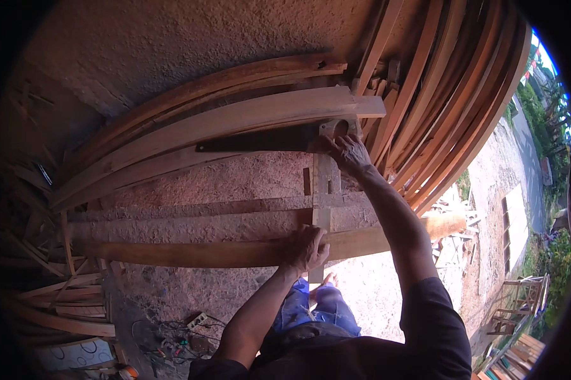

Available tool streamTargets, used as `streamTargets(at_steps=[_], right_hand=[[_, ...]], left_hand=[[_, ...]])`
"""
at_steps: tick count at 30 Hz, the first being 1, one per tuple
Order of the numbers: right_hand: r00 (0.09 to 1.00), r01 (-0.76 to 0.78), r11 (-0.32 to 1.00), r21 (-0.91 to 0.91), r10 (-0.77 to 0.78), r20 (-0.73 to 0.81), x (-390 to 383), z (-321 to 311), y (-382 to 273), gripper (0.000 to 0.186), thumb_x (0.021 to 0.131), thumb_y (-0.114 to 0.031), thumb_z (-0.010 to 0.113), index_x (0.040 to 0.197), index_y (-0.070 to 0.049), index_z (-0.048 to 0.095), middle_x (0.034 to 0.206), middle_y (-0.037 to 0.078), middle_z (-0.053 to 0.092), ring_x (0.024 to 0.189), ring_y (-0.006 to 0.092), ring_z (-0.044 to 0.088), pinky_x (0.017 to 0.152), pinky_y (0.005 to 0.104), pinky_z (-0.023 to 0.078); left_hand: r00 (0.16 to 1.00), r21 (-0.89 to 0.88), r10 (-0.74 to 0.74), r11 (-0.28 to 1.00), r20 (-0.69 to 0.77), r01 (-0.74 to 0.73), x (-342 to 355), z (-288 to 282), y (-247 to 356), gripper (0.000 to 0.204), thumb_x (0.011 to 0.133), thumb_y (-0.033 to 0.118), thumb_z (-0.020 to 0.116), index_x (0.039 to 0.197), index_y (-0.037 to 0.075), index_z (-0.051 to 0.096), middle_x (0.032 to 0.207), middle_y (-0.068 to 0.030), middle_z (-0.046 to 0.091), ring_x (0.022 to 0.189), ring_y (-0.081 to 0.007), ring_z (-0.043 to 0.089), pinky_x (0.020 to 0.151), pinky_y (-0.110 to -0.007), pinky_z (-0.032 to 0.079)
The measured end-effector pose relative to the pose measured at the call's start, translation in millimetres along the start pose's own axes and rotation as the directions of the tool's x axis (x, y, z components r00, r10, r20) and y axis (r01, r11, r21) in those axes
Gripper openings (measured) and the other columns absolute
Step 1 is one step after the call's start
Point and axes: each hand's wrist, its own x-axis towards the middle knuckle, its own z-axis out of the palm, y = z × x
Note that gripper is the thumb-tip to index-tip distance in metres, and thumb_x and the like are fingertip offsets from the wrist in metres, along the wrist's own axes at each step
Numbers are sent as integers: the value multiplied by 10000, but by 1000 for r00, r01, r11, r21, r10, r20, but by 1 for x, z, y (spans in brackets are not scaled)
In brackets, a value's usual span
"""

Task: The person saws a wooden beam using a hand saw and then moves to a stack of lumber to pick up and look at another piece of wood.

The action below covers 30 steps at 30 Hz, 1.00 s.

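Note:
My right hand (348, 152) is closed on the handle of a hand saw, whose dark blade (266, 139) points left along pale curved boards (234, 114), lying flat on or beside them. Lower down, my left hand (307, 248) grips a long honey-coloured board (196, 253) where it crosses an upright wooden support (322, 197); the fingers are curled, and some of what they press on is hidden. The board runs across the view in front of my legs.
Tall bundles of curved timber (450, 95) lean at the upper right against a rough wall (190, 31). Wood offcuts (63, 304) pile at the left. Tools and cables (181, 342) lie on the ground at lower left. A wooden rack (513, 304) and road (529, 164) appear at the right.

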Motion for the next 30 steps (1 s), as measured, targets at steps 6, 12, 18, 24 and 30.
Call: streamTargets(at_steps=[6,12,18,24,30], right_hand=[[979,-199,947,252,204,9,-51,-100,-55,421,930,-234,614,1334,-220,495,929,99,637,908,319,644,799,440,484],[748,-502,254,827,607,268,-186,-164,-117,494,922,-160,666,1360,-107,443,954,115,666,797,271,652,669,370,499],[797,-120,388,914,587,-145,-294,-220,-227,617,803,-128,766,1326,22,477,934,91,602,743,175,559,642,324,470],[524,-341,485,805,809,-265,-375,-189,-324,559,919,-60,617,1436,32,425,1115,174,652,879,231,643,734,326,524],[509,-545,599,587,793,-335,-409,-177,-356,366,952,-167,604,1254,39,620,1265,251,626,836,230,685,637,303,523]], left_hand=[[1000,37,-17,999,-9,18,-4,-1,-3,283,790,266,669,1003,102,582,940,-120,628,927,-331,592,771,-489,502],[992,75,-106,992,62,101,-2,-13,10,271,808,209,682,1006,37,617,948,-157,658,919,-345,617,800,-466,496],[984,224,-25,973,-175,65,-19,8,16,262,841,247,681,1031,75,629,983,-153,660,941,-344,616,883,-473,452],[983,175,-176,968,-49,182,-14,8,19,234,867,254,640,1039,96,620,985,-148,665,940,-343,638,826,-491,476],[970,221,-224,945,-95,240,-16,11,16,235,894,319,591,1002,114,628,981,-134,688,935,-360,645,863,-508,467]])
